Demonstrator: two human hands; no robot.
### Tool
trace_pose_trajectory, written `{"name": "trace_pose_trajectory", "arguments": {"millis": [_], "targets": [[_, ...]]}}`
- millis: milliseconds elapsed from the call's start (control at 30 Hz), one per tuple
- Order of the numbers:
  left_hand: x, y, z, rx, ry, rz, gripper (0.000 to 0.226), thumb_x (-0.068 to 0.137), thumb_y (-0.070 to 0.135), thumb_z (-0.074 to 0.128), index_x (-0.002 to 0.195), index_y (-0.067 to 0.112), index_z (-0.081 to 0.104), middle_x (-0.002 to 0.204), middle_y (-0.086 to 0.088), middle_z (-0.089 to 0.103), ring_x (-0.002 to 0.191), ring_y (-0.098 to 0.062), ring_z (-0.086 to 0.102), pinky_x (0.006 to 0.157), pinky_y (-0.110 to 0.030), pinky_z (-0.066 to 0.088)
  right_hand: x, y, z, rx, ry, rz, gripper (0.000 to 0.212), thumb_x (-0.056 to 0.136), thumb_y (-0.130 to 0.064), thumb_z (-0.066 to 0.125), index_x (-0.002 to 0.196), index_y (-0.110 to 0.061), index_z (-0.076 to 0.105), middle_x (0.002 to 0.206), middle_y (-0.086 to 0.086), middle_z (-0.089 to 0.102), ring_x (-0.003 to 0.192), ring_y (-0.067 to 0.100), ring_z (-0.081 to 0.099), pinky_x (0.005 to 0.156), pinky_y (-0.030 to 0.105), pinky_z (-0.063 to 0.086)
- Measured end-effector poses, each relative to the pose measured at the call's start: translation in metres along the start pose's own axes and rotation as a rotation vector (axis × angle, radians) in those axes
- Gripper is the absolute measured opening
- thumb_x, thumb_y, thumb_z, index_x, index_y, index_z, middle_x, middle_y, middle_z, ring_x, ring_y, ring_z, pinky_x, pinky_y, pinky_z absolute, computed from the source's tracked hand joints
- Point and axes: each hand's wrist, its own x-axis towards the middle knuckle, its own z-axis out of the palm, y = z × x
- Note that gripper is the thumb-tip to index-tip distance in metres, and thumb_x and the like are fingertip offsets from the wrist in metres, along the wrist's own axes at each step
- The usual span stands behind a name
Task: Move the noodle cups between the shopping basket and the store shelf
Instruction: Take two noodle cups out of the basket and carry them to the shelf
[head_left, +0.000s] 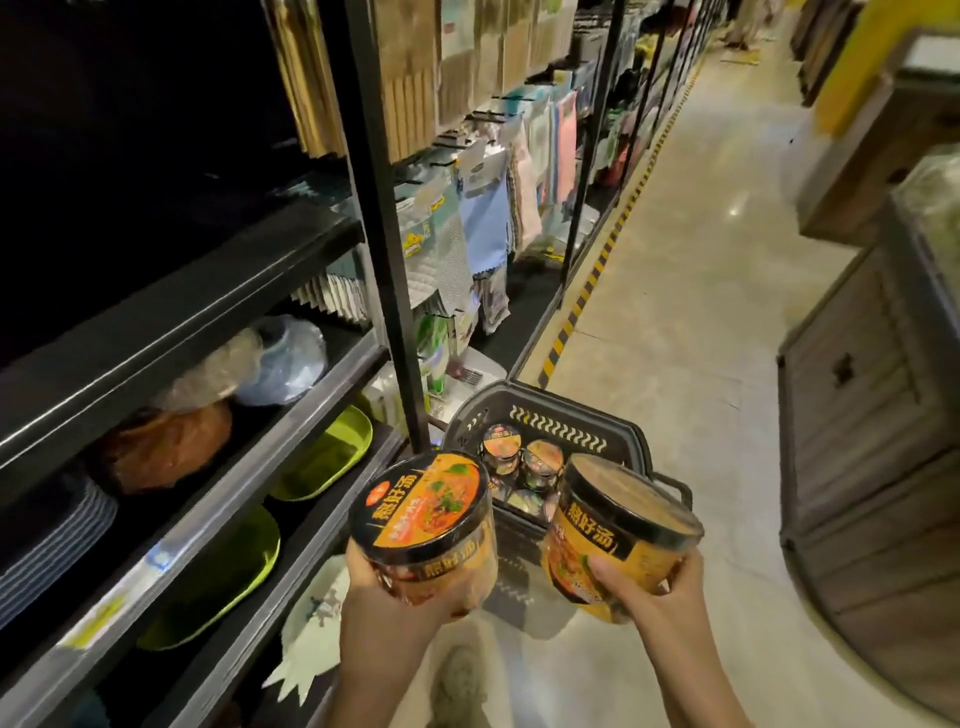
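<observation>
My left hand (387, 597) grips an orange and black noodle cup (426, 525) from below, its lid tilted toward me. My right hand (652, 587) grips a second orange noodle cup (618, 535), tipped to the left. Both cups hang in the air above the near end of the dark shopping basket (558, 431), which stands on the floor beside the shelf. Several more noodle cups (524, 467) lie inside the basket. The store shelf (171, 322) runs along my left, its dark upper board at about chest height.
Lower shelf boards hold green trays (327, 457), striped plates (47, 540), a brown bowl and wrapped dishes. A black upright post (395, 291) stands just behind the basket. Hanging cloths line the aisle. Wooden display crates (878, 441) stand at the right. My shoe (460, 680) is below.
</observation>
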Motion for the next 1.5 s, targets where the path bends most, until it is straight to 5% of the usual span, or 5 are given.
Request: {"name": "trace_pose_trajectory", "arguments": {"millis": [267, 533, 767, 1233, 1500], "targets": [[0.124, 0.015, 0.066, 0.215, -0.198, -0.015, 0.138, 0.020, 0.058, 0.070, 0.144, 0.025, 0.020, 0.126, -0.001, 0.050, 0.116, -0.020, 0.048, 0.086, -0.025, 0.032, 0.101, 0.014, 0.025, -0.044, 0.190, 0.075, 0.091, 0.063, -0.011, 0.083, 0.137, -0.018, 0.030, 0.124, 0.002, 0.049, 0.095, 0.013, 0.055, 0.080, 0.035, 0.048], [0.220, -0.011, 0.144, 0.377, -0.319, -0.155, 0.130, 0.049, 0.042, 0.087, 0.148, 0.014, 0.008, 0.147, -0.012, 0.034, 0.133, -0.028, 0.034, 0.103, -0.035, 0.031, 0.201, 0.043, 0.024, -0.113, 0.270, 0.236, 0.092, 0.064, -0.013, 0.083, 0.138, -0.017, 0.028, 0.121, 0.000, 0.050, 0.102, 0.017, 0.055, 0.091, 0.042, 0.049], [0.288, -0.059, 0.212, 0.390, -0.285, -0.258, 0.087, 0.057, 0.010, 0.088, 0.129, 0.024, 0.040, 0.100, 0.020, 0.054, 0.086, 0.011, 0.050, 0.065, -0.009, 0.040, 0.308, 0.087, 0.022, -0.239, 0.212, 0.415, 0.094, 0.059, -0.013, 0.087, 0.134, -0.019, 0.031, 0.119, 0.000, 0.052, 0.104, 0.020, 0.055, 0.095, 0.045, 0.049], [0.437, -0.233, 0.294, 0.665, -0.315, -0.467, 0.129, 0.032, 0.055, 0.081, 0.142, 0.022, 0.024, 0.132, -0.006, 0.052, 0.120, -0.026, 0.050, 0.099, -0.039, 0.042, 0.473, 0.267, 0.056, -0.311, 0.121, 0.600, 0.103, 0.061, -0.027, 0.087, 0.142, -0.022, 0.023, 0.126, -0.005, 0.046, 0.114, 0.014, 0.048, 0.100, 0.031, 0.040], [0.503, -0.340, 0.310, 0.745, -0.369, -0.437, 0.110, 0.056, 0.027, 0.088, 0.144, 0.014, 0.023, 0.138, -0.012, 0.045, 0.126, -0.028, 0.043, 0.100, -0.034, 0.035, 0.512, 0.374, 0.083, -0.322, 0.158, 0.621, 0.106, 0.063, -0.028, 0.086, 0.145, -0.020, 0.020, 0.135, -0.002, 0.045, 0.123, 0.016, 0.046, 0.104, 0.034, 0.038]]}}
